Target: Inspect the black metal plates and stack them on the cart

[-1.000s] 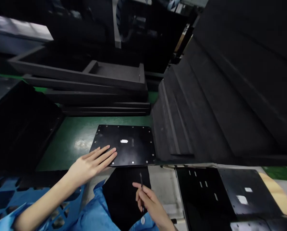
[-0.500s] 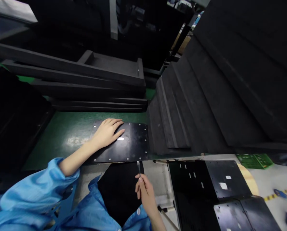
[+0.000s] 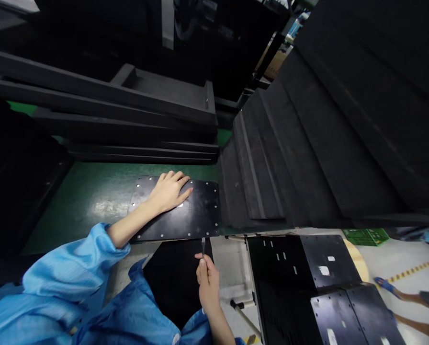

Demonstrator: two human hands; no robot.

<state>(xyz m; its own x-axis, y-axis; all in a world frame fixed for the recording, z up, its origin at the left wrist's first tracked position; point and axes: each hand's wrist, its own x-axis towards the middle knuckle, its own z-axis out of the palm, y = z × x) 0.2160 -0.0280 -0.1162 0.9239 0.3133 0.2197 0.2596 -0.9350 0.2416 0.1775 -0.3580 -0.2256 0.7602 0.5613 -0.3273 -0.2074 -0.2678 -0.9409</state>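
Plate [image 3: 200, 215], just one, lies on the green table [image 3: 88, 191], long way left to right. Left hand [image 3: 167, 190] is on it, fingers spread; right hand [image 3: 208, 282] pinches one thin tool [image 3: 203, 246], pointing at its near edge.

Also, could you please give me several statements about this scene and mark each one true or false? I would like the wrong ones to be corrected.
The left hand rests on the black panel. True.
The right hand is empty. False: its fingers hold a thin tool.
The black panel lies on a white surface. False: it lies on a green surface.
Light round spots run along the near edge of the black panel. True.
The green crate is at the left side of the picture. False: it is at the right side.
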